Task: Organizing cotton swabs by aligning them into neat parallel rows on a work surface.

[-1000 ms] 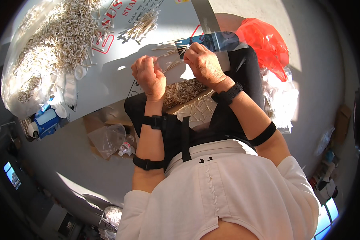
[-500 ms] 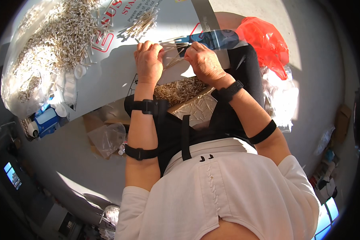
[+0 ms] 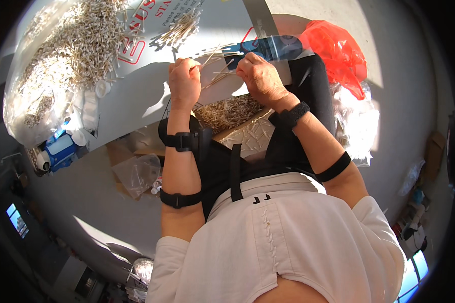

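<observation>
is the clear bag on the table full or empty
Not empty: swabs show through the bag; how full, I cannot tell.

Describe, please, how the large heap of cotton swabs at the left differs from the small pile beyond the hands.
The large heap spreads far wider than the small pile. The large heap sits partly within a clear bag, while the small pile lies loose on the board. The large heap's swabs point every way; the small pile's mostly line up. Both are white-tipped swabs.
</observation>
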`<act>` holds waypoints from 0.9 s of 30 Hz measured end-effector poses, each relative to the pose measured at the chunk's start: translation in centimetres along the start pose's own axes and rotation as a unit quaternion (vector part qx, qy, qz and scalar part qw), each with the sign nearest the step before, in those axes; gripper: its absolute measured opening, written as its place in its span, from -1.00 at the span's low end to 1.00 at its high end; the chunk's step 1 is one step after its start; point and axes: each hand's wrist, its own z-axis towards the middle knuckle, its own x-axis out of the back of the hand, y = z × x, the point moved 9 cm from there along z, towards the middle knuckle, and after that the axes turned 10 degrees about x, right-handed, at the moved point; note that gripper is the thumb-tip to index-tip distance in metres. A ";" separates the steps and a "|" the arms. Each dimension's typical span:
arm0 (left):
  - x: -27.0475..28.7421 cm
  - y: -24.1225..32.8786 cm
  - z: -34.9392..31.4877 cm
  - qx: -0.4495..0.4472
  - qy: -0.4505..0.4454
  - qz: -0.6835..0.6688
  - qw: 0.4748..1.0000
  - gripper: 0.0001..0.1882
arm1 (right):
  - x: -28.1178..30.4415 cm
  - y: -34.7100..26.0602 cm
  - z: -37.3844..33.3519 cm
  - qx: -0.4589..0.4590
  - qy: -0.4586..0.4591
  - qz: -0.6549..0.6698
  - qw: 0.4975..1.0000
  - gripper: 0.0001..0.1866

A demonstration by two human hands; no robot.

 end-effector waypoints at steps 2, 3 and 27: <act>0.3 -0.7 -0.2 0.010 -0.001 -0.004 1.000 -0.97 | -0.2 -0.2 0.2 0.002 -0.002 -0.001 1.000 -0.96; -0.2 -1.4 -0.1 0.083 -0.043 -0.062 0.994 -0.99 | -0.2 0.0 0.1 0.000 -0.005 -0.005 1.000 -0.95; 1.2 2.4 -6.7 -0.028 0.093 0.050 0.994 -0.72 | -0.1 1.1 2.4 0.005 0.004 0.016 1.000 -0.88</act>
